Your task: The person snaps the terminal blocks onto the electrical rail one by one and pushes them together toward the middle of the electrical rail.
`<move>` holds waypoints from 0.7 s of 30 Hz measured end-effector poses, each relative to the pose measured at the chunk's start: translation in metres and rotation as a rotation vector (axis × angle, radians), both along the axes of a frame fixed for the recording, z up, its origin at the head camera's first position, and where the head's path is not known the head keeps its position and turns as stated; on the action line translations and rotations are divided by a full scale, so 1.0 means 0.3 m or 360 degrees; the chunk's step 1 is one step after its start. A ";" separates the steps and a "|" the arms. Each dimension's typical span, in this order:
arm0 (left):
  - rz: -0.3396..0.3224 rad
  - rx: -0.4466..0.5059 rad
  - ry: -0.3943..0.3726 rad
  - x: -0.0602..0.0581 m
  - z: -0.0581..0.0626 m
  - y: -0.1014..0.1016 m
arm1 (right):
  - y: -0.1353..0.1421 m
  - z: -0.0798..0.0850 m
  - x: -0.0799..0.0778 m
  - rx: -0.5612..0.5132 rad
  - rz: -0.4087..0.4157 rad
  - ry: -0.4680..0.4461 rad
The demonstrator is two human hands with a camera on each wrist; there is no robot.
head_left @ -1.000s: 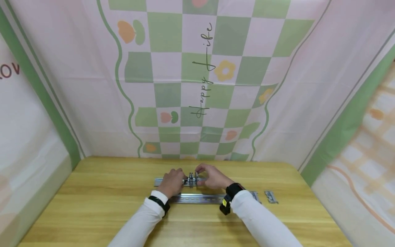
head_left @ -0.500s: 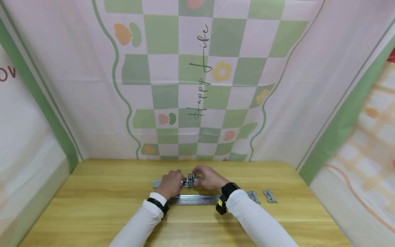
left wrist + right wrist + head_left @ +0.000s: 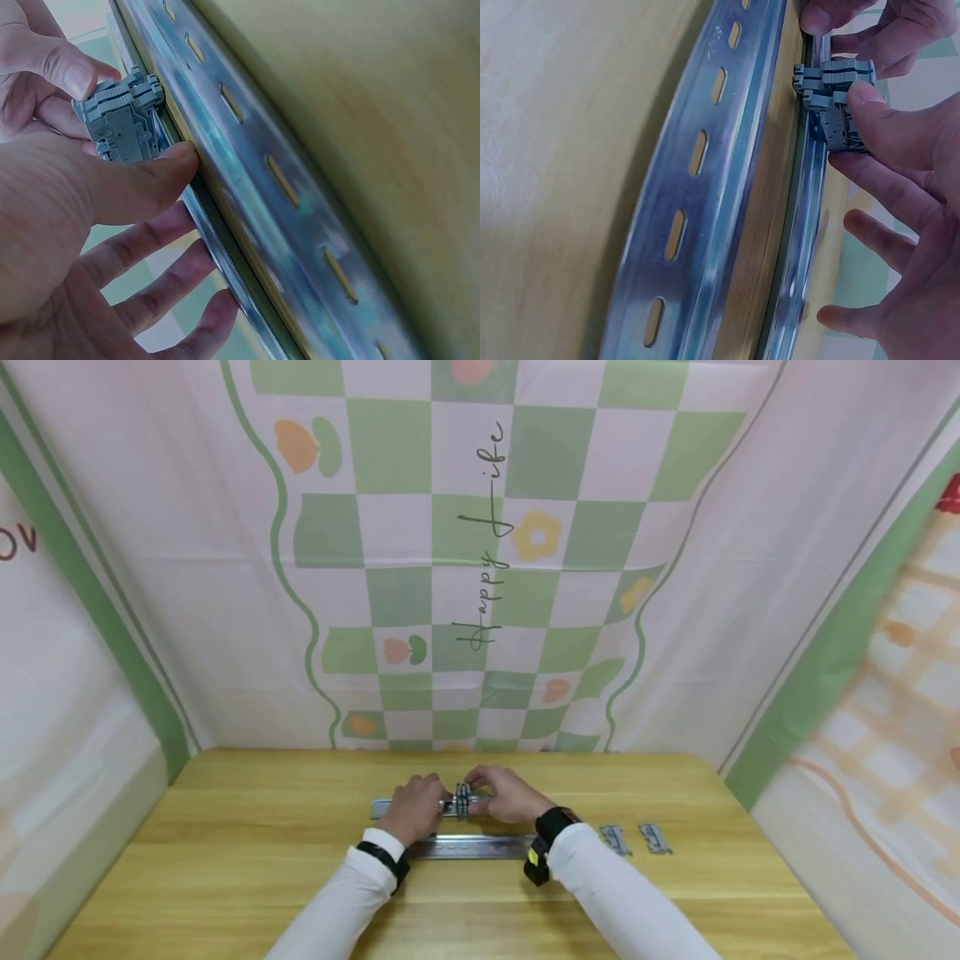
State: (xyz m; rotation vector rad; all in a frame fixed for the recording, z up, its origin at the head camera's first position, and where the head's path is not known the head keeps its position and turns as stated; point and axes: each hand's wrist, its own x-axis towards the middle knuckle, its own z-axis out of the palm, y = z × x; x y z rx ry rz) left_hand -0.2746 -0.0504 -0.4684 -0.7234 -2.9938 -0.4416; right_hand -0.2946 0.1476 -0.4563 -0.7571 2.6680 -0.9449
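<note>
Several grey terminal blocks (image 3: 462, 800) stand side by side, packed together, on the far slotted metal DIN rail (image 3: 382, 808). My left hand (image 3: 412, 807) grips that rail just left of the blocks; in the left wrist view its thumb (image 3: 176, 169) lies along the near edge and the fingers reach to the far edge. From the right, my right hand (image 3: 513, 795) pinches the end terminal block (image 3: 844, 124) between thumb and index finger, its other fingers spread. Hands and blocks hide the rail's middle.
A second slotted DIN rail (image 3: 476, 847) lies parallel, nearer me, partly under my wrists. Two loose terminal blocks, a left one (image 3: 615, 840) and a right one (image 3: 655, 838), lie flat on the wooden table (image 3: 225, 860). A patterned cloth (image 3: 397, 577) hangs behind the table.
My right hand has moved left along the far rail, bringing its terminal block from a small gap up against the others. My left hand keeps its grip on the rail. The view shifts slightly.
</note>
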 end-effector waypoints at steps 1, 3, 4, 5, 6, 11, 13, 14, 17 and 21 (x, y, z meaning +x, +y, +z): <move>-0.0001 0.0001 0.0002 0.000 0.000 0.000 | 0.000 0.001 0.001 0.0009 0.0002 0.0016; 0.0000 0.0004 0.0008 0.002 -0.001 0.001 | -0.001 0.002 0.006 0.0042 -0.0001 0.0055; -0.0001 0.0006 0.0013 0.002 -0.001 0.001 | -0.002 0.003 0.009 0.0057 -0.0004 0.0073; -0.0001 0.0007 0.0017 0.003 -0.002 0.002 | -0.002 0.003 0.011 0.0063 -0.0009 0.0086; -0.0002 0.0009 0.0024 0.003 -0.002 0.002 | -0.002 0.002 0.013 0.0070 -0.0012 0.0102; -0.0008 0.0042 0.0057 0.006 -0.005 0.000 | -0.005 -0.010 0.019 0.0076 -0.0029 0.0159; -0.0012 0.0050 0.0071 0.005 -0.004 0.000 | -0.005 -0.014 0.020 0.0069 -0.0045 0.0165; -0.0013 0.0050 0.0073 0.004 -0.005 0.000 | -0.005 -0.015 0.020 0.0065 -0.0055 0.0163; -0.0017 0.0043 0.0062 0.002 -0.003 0.000 | -0.005 -0.018 0.023 0.0050 -0.0087 0.0153; -0.0022 0.0020 0.0050 -0.002 -0.005 0.001 | -0.005 -0.021 0.026 0.0040 -0.0108 0.0169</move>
